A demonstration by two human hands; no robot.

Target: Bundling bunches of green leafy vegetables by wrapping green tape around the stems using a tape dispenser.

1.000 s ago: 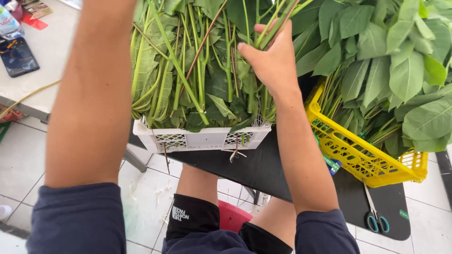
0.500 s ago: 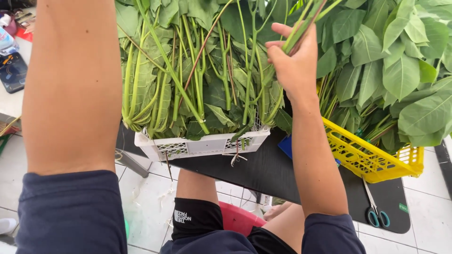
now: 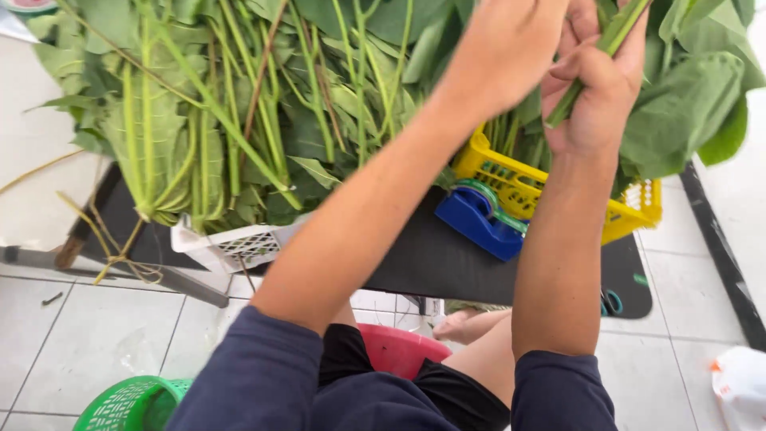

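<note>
My right hand [image 3: 598,92] is closed around a bundle of green stems [image 3: 618,28] above the yellow basket [image 3: 523,187] of leafy greens. My left hand [image 3: 511,48] reaches across from the left and rests against the right hand at the stems; its fingers are hidden behind its back. A white basket [image 3: 239,243] to the left holds long-stemmed leaves [image 3: 199,120]. Both baskets stand on a black table [image 3: 431,255].
A blue tape dispenser [image 3: 479,219] sits on the table in front of the yellow basket. Scissors [image 3: 610,303] lie at the table's right end. Below are a red basin [image 3: 399,351], a green basket [image 3: 128,407], a white bag [image 3: 742,383] and tiled floor.
My left arm has swung right from over the white basket to meet my right hand. The right hand has risen with the stems, and the view has shifted right.
</note>
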